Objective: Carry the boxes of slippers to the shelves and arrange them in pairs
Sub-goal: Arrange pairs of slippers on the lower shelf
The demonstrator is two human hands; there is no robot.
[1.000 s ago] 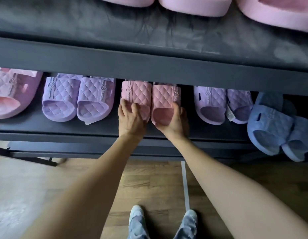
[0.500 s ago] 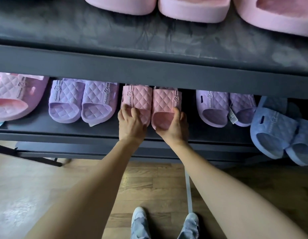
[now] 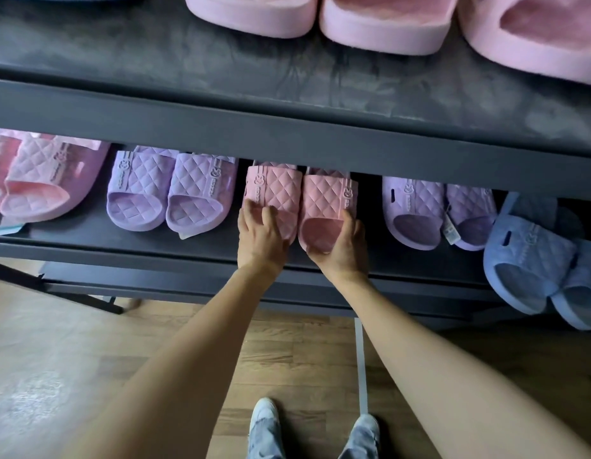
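Nearest of all, the toes of two pale shoes (image 3: 263, 417) are seen on a wooden floor (image 3: 194, 352). A strip of white tape (image 3: 361, 366) is laid along the boards just right of centre. Two bare forearms are stretched from the near edge toward a dark lower shelf (image 3: 88, 241).

The left hand (image 3: 261, 241) is laid over the near end of the left pink slipper (image 3: 280, 188). Its fingers are bent over the quilted strap, so that the slipper is gripped from above. The right hand (image 3: 345, 251) is wrapped round the near end of the right pink slipper (image 3: 330, 198). The thumb is pressed at the strap's edge and the fingers are curled about the right side (the fingertips themselves are hidden behind the sole).

The two pink slippers are set side by side, touching, in the middle of the lower shelf, with their open toes turned to the near side. Just to their left a lilac pair (image 3: 201, 193) is placed. Further left is a larger pink pair (image 3: 45, 183), partly cut off by the frame. To the right a purple pair (image 3: 413, 207) is set, then a blue pair (image 3: 532, 256) with one slipper overlapped by the other.

Above and beyond, the upper shelf (image 3: 155, 67) is seen, dark and scuffed. Three fluffy pink slippers (image 3: 386, 28) are lined up at its far side.
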